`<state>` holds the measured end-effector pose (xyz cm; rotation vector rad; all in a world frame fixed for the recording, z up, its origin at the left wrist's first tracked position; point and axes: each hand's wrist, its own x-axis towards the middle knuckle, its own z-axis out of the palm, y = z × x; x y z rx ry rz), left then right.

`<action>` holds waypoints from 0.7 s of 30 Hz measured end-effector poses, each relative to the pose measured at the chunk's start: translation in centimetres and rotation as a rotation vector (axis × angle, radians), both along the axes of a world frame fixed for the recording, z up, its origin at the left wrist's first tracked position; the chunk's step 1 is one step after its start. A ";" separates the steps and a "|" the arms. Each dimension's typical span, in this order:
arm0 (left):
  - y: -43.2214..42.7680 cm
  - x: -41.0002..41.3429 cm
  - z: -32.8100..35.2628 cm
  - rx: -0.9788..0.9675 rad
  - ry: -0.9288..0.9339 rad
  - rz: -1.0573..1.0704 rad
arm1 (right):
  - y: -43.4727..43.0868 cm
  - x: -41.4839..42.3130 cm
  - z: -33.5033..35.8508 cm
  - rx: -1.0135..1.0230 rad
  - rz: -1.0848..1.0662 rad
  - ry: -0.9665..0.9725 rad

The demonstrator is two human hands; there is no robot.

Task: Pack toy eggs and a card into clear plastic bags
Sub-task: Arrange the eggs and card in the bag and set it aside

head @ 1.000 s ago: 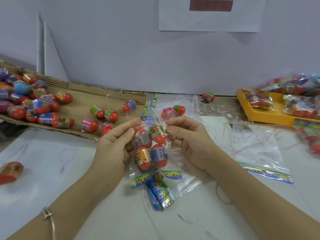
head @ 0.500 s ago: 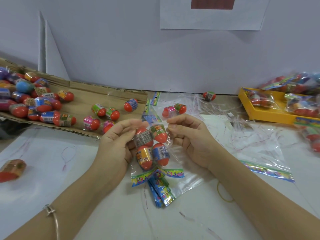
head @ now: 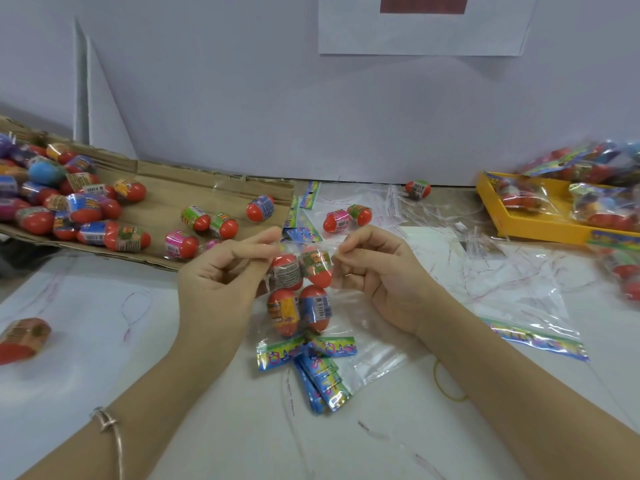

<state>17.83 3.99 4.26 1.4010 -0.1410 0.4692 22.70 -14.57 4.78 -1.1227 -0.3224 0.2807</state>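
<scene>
Bag [head: 300, 289] top edge pulled wider.

Your left hand [head: 221, 282] rolls outward a little and shows more of its palm. Its thumb and forefinger now pinch higher, at the top edge of the clear bag [head: 300, 299]. It no longer presses against the upper left egg [head: 285, 271], so more of that egg shows.
</scene>
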 end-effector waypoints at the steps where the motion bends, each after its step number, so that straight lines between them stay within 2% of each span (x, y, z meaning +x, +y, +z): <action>1: 0.0 0.0 0.0 0.036 -0.023 0.008 | 0.0 0.0 0.0 0.003 0.008 0.003; 5: 0.3 0.2 -0.4 0.185 -0.088 0.020 | -0.1 0.1 0.0 0.015 0.012 0.017; 9: 0.9 0.1 -0.2 0.493 -0.202 0.029 | -0.3 0.2 0.0 0.003 0.016 0.018; 11: 1.0 0.2 -0.1 0.453 -0.157 -0.012 | -0.5 0.2 0.1 -0.018 0.030 0.011; 15: 1.0 0.6 0.1 0.245 -0.011 -0.110 | -0.8 0.3 0.1 -0.048 0.048 -0.003; 21: 1.4 1.1 -0.2 0.247 0.089 -0.176 | -1.7 0.7 0.3 -0.140 0.058 -0.037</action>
